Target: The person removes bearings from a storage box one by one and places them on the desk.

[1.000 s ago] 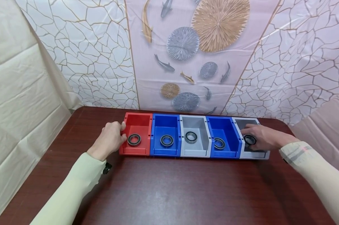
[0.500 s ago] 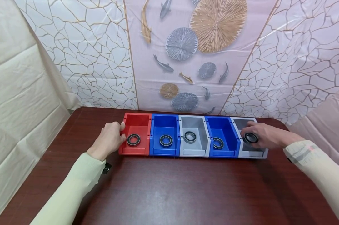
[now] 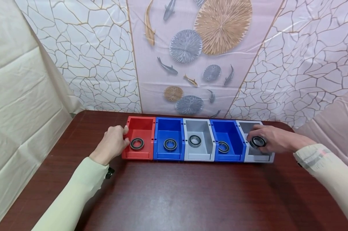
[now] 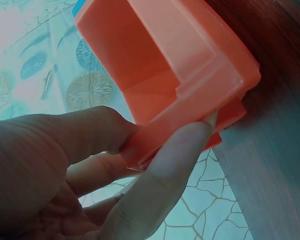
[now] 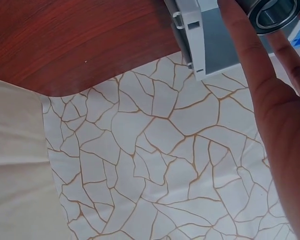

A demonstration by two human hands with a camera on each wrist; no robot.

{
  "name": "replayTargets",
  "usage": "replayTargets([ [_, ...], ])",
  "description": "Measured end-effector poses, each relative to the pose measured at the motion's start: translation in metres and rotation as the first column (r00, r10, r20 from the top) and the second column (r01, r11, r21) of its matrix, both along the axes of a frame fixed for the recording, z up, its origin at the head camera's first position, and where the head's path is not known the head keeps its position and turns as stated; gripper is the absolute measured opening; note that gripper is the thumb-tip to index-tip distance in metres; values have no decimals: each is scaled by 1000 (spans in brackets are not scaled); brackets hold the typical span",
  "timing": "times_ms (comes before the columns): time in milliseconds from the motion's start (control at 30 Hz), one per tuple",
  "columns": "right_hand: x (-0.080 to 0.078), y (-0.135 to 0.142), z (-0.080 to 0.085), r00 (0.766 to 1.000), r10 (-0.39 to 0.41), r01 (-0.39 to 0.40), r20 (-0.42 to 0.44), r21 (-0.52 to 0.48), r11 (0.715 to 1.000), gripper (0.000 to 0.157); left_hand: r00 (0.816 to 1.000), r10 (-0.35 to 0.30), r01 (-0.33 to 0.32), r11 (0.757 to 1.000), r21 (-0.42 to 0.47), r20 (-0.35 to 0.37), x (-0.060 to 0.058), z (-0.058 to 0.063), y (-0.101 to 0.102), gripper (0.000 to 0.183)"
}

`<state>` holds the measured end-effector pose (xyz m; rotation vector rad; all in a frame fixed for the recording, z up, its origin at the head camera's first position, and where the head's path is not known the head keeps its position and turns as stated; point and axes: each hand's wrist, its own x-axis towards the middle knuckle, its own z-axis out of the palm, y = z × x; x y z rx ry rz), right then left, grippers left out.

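Observation:
My left hand (image 3: 111, 142) is at the outer left side of the red bin (image 3: 141, 132). In the left wrist view, its thumb and finger pinch the wall of that bin. Over at the right end of the row, my right hand (image 3: 273, 138) holds a ball bearing (image 3: 252, 142) tilted, inside the opening of the end grey bin (image 3: 257, 158). Its fingers are spread around the ring in the right wrist view, where the top edge crops the bearing. One bearing (image 3: 132, 144) lies flat in the red bin, near its front.
Between the end bins stand a blue bin (image 3: 169, 125), a grey bin (image 3: 198, 124) and another blue bin (image 3: 224, 126), each with one bearing lying in it. The row sits near the back of a dark wooden table (image 3: 174, 192), with a patterned cloth (image 3: 104, 64) behind.
The right hand has shifted slightly right within the end grey bin, and its bearing has turned to show more of its face. The left hand keeps its grip on the red bin.

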<state>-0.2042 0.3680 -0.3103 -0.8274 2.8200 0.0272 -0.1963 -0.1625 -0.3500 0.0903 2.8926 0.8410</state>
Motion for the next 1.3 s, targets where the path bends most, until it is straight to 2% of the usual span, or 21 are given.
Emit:
replayTargets([
  [333, 9, -3, 5, 1000, -4, 4, -1, 17, 1000, 40, 1000, -9, 9, 1000, 1, -13, -1, -1, -1, 50],
  [567, 20, 2, 8, 996, 53, -54, -70, -16, 998, 44, 1000, -21, 21, 1000, 6, -17, 0, -1, -1, 52],
  [700, 24, 6, 7, 988, 101, -107, -120, -46, 993, 47, 1000, -23, 23, 1000, 8, -10, -1, 0, -1, 51],
  [933, 27, 14, 4, 950, 188, -212, -250, -71, 975, 55, 1000, -8, 8, 1000, 19, 2, -1, 0, -1, 55],
  [1100, 34, 13, 3, 956, 180, -203, -231, -81, 976, 55, 1000, -14, 15, 1000, 24, -21, 1, -3, -4, 56],
  [1300, 41, 9, 2, 967, 185, -206, -173, -115, 972, 53, 995, -19, 22, 999, 23, -99, 0, -7, -6, 52],
])
